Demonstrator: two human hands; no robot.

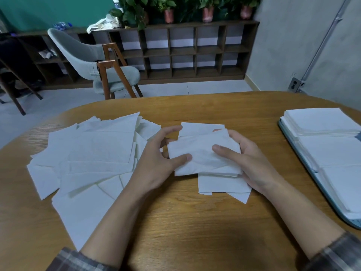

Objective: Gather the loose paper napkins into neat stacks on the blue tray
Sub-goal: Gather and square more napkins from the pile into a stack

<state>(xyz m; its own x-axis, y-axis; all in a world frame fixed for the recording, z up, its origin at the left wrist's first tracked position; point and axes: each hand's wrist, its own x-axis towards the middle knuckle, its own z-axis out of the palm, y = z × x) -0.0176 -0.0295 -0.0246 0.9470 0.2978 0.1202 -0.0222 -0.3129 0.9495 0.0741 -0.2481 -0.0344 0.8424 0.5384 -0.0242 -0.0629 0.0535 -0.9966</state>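
Forearms (pixel 113 216) converge; left hand (pixel 156 163), right hand (pixel 248 163) clasp napkins (pixel 203 159).

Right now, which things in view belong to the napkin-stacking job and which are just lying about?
Job: left hand, right hand, held napkins, loose napkin pile, stacked napkins, blue tray.
Lying about: grey chair, cubby shelf, potted plants.

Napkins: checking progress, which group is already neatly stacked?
The stacks on the tray, squared up; the left pile lies scattered, the middle bunch is crooked.

Dim, soft light; wide-angle edge distortion.
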